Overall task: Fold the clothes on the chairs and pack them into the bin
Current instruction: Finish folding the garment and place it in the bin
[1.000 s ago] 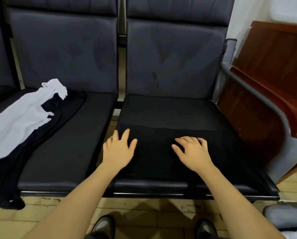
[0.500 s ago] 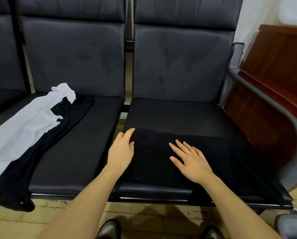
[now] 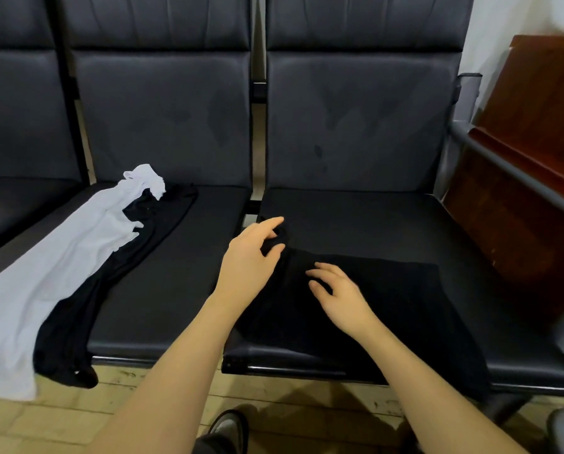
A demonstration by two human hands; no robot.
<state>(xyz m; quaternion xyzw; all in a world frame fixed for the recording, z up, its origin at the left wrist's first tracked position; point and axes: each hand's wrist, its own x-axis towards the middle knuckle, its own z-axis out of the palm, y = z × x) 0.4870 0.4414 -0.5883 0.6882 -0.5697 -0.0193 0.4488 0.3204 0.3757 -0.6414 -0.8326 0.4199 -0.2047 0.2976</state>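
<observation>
Black garment: lying flat on the right chair seat, soft matte knit, so we can fold it there.
Left hand: pinching its far left corner, probably to fold it over.
Right hand: fingers loosely spread over the cloth, gripping nothing, pinning it.
White garment: thin, crumpled, draped on the next chair over another black piece, waiting.
Bin: can't see one.

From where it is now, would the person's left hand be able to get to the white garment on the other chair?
Probably yes. The left hand is pinching a corner of the black cloth, but only bare black seat lies between it and the white garment; it would have to let go first.
</observation>
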